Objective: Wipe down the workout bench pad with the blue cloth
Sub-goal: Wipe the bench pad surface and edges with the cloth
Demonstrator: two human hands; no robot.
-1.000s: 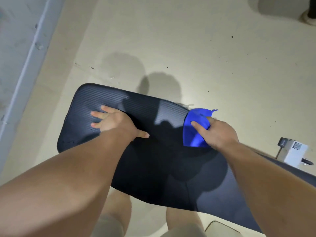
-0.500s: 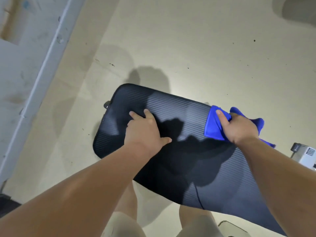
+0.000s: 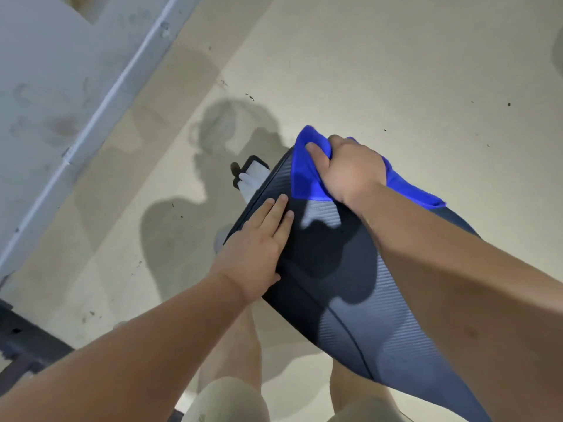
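At the far end of the black ribbed bench pad (image 3: 350, 269), the right hand (image 3: 350, 172) has its grip clamped on the bright blue cloth (image 3: 304, 178), while the left hand (image 3: 259, 242) lies flat, fingers together.

The dark ribbed worktop (image 3: 350, 306) is carrying a blue cloth (image 3: 304, 178) at its far end. A flat left hand (image 3: 256, 254) is lying on its left edge.
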